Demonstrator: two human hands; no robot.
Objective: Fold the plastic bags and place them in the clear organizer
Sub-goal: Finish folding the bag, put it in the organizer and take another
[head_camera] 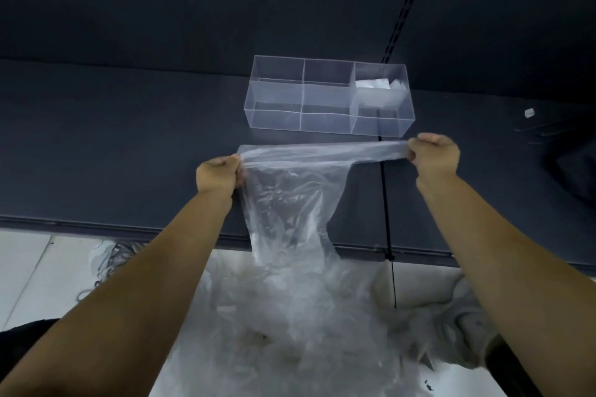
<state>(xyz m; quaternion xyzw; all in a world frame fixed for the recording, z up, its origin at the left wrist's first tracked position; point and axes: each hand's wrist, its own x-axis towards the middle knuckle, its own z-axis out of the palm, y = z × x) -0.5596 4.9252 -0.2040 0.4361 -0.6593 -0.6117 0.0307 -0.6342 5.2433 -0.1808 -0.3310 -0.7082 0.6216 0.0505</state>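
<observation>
Clear plastic first: holding one plastic bag [287,203] up by its top edge, stretching that edge taut between left hand [221,172] and right hand [435,155]. Pinching the film with curled fingers [237,167] on both sides, both hands bunched like fists. Letting the rest of the bag hang down crinkled, past the near edge of the dark counter [129,155]. Hovering both hands just in front of the clear organizer [277,97], not touching it. Standing on the counter, dividing into six compartments, two rows of three. Showing whitish folded bags [374,83] at the organizer's right end; exact row hard to tell. Lying below the counter edge, over pale floor [32,267]: loose pile of bags [306,316], held bag's bottom reaching down into it.
</observation>
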